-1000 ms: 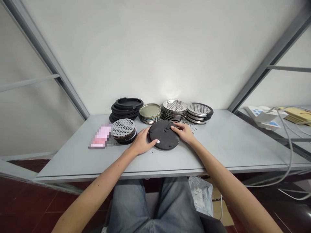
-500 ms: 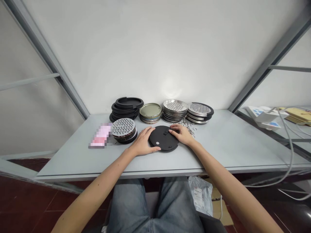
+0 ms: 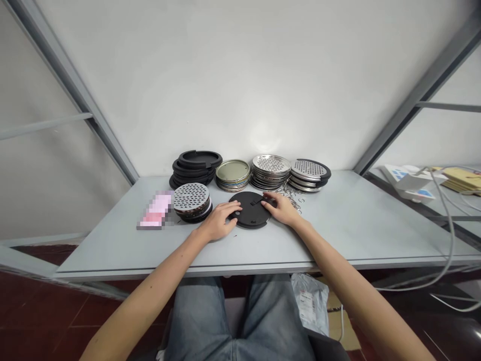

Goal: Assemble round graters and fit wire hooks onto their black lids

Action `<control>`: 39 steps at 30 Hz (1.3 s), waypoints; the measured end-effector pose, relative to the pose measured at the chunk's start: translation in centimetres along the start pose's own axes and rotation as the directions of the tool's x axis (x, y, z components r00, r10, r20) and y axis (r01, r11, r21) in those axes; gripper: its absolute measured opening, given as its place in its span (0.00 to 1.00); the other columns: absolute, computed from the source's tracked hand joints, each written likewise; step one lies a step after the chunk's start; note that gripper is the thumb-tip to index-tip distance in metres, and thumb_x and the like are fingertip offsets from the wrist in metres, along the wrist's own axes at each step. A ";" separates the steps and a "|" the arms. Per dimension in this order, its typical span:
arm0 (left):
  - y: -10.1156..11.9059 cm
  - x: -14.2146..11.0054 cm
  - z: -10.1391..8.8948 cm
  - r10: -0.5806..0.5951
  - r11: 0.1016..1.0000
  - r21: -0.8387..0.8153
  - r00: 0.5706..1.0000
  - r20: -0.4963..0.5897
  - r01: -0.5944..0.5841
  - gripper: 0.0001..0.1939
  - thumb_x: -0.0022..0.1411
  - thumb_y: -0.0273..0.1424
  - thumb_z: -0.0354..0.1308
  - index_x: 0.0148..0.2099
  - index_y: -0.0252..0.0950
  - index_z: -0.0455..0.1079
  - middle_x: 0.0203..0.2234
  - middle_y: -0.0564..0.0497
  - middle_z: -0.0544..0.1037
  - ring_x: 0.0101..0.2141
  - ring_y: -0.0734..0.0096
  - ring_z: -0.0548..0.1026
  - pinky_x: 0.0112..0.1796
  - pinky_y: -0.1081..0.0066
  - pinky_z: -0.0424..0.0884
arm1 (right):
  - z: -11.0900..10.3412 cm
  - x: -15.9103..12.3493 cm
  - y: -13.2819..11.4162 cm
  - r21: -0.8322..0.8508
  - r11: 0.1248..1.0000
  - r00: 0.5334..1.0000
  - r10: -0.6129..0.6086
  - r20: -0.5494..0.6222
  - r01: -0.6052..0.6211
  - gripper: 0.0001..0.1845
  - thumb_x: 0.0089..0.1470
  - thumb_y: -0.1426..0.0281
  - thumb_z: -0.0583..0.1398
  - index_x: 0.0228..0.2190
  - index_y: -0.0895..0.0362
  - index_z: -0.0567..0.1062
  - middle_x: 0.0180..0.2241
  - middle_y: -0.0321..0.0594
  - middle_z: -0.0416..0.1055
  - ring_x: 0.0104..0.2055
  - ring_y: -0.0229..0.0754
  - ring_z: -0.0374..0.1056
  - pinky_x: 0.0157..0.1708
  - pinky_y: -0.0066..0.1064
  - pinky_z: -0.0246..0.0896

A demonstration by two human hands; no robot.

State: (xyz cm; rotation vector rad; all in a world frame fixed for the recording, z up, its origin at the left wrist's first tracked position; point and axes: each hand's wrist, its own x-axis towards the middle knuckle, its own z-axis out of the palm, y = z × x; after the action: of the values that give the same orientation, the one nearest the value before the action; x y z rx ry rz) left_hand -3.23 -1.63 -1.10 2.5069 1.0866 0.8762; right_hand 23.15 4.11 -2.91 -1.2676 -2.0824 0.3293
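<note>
A round black plastic disc [image 3: 250, 210] with a small raised tab lies flat on the grey table [image 3: 349, 225]. My left hand [image 3: 220, 222] grips its left side, and my right hand [image 3: 280, 208] holds its right side, with fingers over the top. Just left of my left hand stands a stack of perforated metal discs on black ones [image 3: 191, 196]. Loose small metal rings [image 3: 289, 198] lie beside my right hand. The disc's underside is hidden.
Along the back wall stand black rings [image 3: 195, 167], gold-rimmed lids [image 3: 233, 175], and perforated steel discs [image 3: 270, 169] [image 3: 310, 170]. A blurred pink item [image 3: 157, 209] lies at the left. Cables and papers occupy a lower surface at the right.
The black disc has turned under my hands and sits slightly further back. My left hand has shifted onto its left side.
</note>
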 end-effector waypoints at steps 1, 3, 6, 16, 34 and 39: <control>0.0 0.0 0.1 -0.001 1.000 0.012 1.000 -0.008 0.001 0.18 0.62 0.29 0.53 0.54 0.36 0.68 0.55 0.43 0.71 0.57 0.61 0.66 0.58 0.58 0.61 | 0.0 -0.1 -0.1 0.008 1.000 1.000 0.014 0.014 -0.014 0.20 0.55 0.62 0.57 0.46 0.59 0.75 0.44 0.49 0.76 0.45 0.50 0.71 0.46 0.41 0.65; 0.1 0.0 0.2 -0.016 0.999 0.050 0.999 -0.030 0.017 0.18 0.63 0.32 0.52 0.54 0.35 0.68 0.53 0.43 0.72 0.57 0.61 0.67 0.58 0.58 0.61 | -0.2 -0.2 -0.3 0.032 0.999 0.999 0.043 0.033 -0.044 0.20 0.55 0.62 0.57 0.46 0.59 0.74 0.43 0.48 0.76 0.42 0.49 0.72 0.44 0.40 0.66; 0.4 0.0 0.1 -0.028 0.990 0.141 0.999 -0.023 0.030 0.23 0.63 0.37 0.53 0.57 0.32 0.65 0.56 0.40 0.69 0.60 0.58 0.62 0.59 0.56 0.58 | -0.4 -0.5 -0.7 0.105 0.992 0.997 0.069 0.022 -0.071 0.24 0.55 0.64 0.57 0.52 0.58 0.69 0.38 0.44 0.78 0.34 0.45 0.73 0.39 0.38 0.67; 0.0 -0.1 0.3 -0.077 0.958 0.284 0.993 0.088 0.049 0.41 0.56 0.49 0.58 0.63 0.27 0.57 0.64 0.34 0.55 0.64 0.51 0.52 0.62 0.53 0.51 | -0.8 -0.5 -0.9 0.089 0.995 0.999 0.049 -0.009 -0.048 0.15 0.54 0.65 0.57 0.42 0.57 0.76 0.33 0.40 0.79 0.30 0.42 0.72 0.36 0.34 0.66; -0.1 0.4 0.6 -0.103 0.966 0.250 0.986 0.130 0.068 0.42 0.57 0.52 0.55 0.66 0.32 0.52 0.64 0.40 0.55 0.64 0.54 0.51 0.63 0.54 0.47 | -3.4 1.1 5.7 -0.359 0.928 0.982 0.034 -0.183 -0.099 0.15 0.51 0.68 0.55 0.35 0.57 0.80 0.33 0.45 0.78 0.37 0.48 0.71 0.37 0.35 0.62; 0.8 1.8 0.0 -0.161 0.948 0.304 0.966 0.203 0.094 0.43 0.57 0.52 0.54 0.64 0.27 0.55 0.64 0.36 0.56 0.64 0.51 0.51 0.62 0.56 0.47 | -3.3 0.6 4.4 -0.347 0.938 0.996 -0.046 -0.072 0.018 0.14 0.51 0.69 0.55 0.35 0.59 0.79 0.31 0.45 0.77 0.33 0.46 0.71 0.39 0.35 0.62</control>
State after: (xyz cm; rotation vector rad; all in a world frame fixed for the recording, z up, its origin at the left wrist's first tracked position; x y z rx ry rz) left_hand -1.81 -0.87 0.01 2.6478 1.3663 0.4041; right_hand 28.21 6.43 -2.53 -1.4186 -2.1523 -0.1095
